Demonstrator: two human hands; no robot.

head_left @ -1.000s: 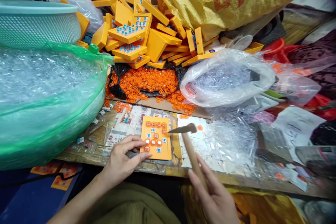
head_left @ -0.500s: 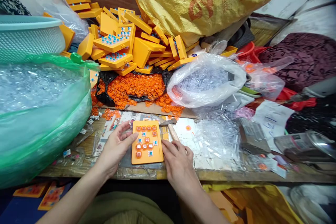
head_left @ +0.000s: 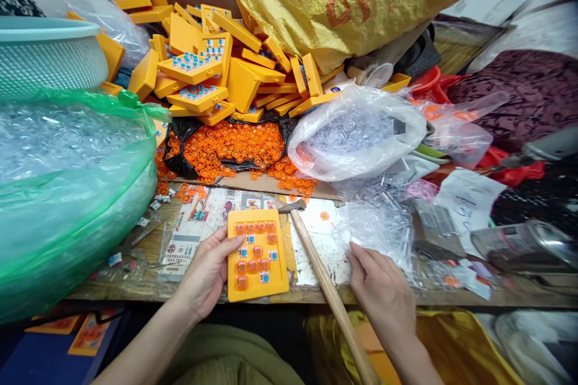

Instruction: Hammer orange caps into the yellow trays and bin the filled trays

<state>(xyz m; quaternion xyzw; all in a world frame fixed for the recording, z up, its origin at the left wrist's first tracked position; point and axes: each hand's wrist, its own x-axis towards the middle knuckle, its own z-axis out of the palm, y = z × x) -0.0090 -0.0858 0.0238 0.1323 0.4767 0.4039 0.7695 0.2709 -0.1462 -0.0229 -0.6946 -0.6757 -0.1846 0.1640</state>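
My left hand (head_left: pixel 205 271) grips the left edge of a yellow panel (head_left: pixel 280 281), thumb on its face and fingers behind. Orange caps (head_left: pixel 257 251) and several bare small switches with blue centres (head_left: pixel 264 277) sit on the panel. To the right, my right hand (head_left: pixel 382 289) is over the white sheet beside loose clear plastic pieces (head_left: pixel 377 225). Its fingers are drawn together, and whether a small piece is between the fingertips is too unclear to make out. A hammer (head_left: pixel 316 258) with a wooden handle lies between the panel and my right hand.
Behind, loose orange caps (head_left: pixel 235 147) fill a black bag, with yellow panels (head_left: pixel 244 81) piled beyond. A white bag (head_left: pixel 307 162) of clear pieces stands right of them. A large green bag (head_left: pixel 81 216) occupies the left, and a clear jar (head_left: pixel 519 246) lies at the right.
My right hand has left the panel's right edge and moved right to the clear pieces. The panel, in my left hand, sits slightly nearer, and the hammer's handle is now exposed.
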